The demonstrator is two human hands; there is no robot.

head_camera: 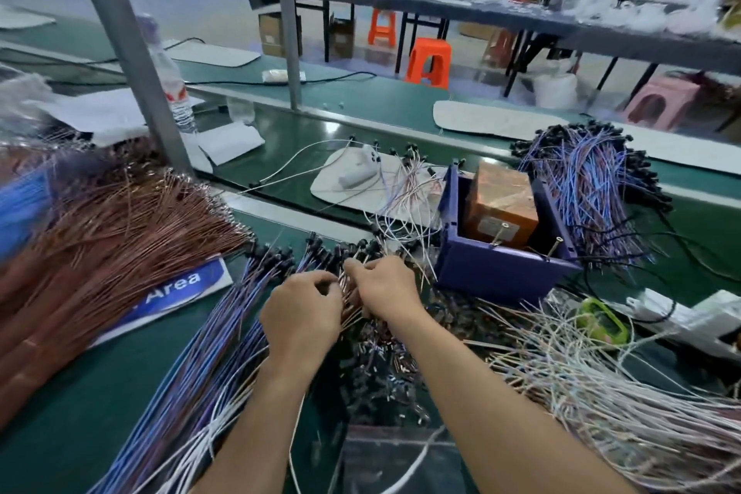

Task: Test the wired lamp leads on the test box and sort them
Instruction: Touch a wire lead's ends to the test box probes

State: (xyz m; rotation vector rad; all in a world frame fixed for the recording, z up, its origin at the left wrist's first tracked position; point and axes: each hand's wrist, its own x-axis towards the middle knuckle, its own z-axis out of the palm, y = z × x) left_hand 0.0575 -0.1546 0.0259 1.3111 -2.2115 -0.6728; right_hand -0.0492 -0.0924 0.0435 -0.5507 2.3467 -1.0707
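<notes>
Lamp leads [349, 295] lie between left hand [300, 313] and right hand [385, 289], both pinching them.

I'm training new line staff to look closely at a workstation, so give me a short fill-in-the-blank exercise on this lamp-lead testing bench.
1. The left hand and right hand pinch one bunch of leads, which lies to the ____ of the test box.
2. The white word readable on the blue sign is ____.
3. Two matching stools by the far table are ____; a third, further right, is pink.

Missing words: left; Area; orange.
</notes>
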